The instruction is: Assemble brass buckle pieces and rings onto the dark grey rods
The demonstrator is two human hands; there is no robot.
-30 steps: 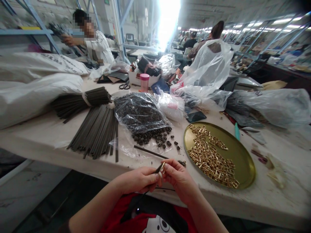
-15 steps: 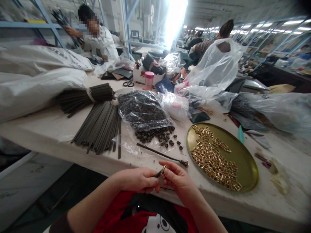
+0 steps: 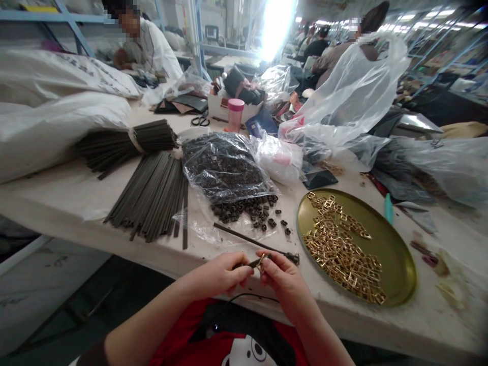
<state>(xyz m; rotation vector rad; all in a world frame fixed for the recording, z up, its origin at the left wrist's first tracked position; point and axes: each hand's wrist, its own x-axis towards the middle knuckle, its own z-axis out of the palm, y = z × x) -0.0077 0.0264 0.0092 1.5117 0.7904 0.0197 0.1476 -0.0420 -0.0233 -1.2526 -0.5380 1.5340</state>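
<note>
My left hand [image 3: 227, 273] pinches a dark narrow strap [image 3: 252, 264] just above the table's front edge. Close against it, my right hand [image 3: 285, 277] grips a small gold buckle [image 3: 262, 265] between thumb and fingers. The strap runs into the buckle, and its end shows at my right fingertips. A thin dark length hangs in a curve below the hands. Behind them lies another dark strap [image 3: 247, 238], with a metal piece at its right end. The round gold tray [image 3: 400, 264] at right bears many gold buckles [image 3: 343, 259].
Small black loops [image 3: 244, 211] spill from a clear plastic bag [image 3: 229, 168]. Loose dark strips [image 3: 150, 198] and a tied bundle [image 3: 152, 137] lie left. Farther back are scissors [image 3: 200, 121], a pink-lidded jar [image 3: 235, 114] and plastic bags [image 3: 343, 101]. Two people sit beyond.
The strap end now shows on the right side of the buckle, at my right fingers. Both hands have shifted slightly. The person at back left has lowered their arm, and the view has turned a little.
</note>
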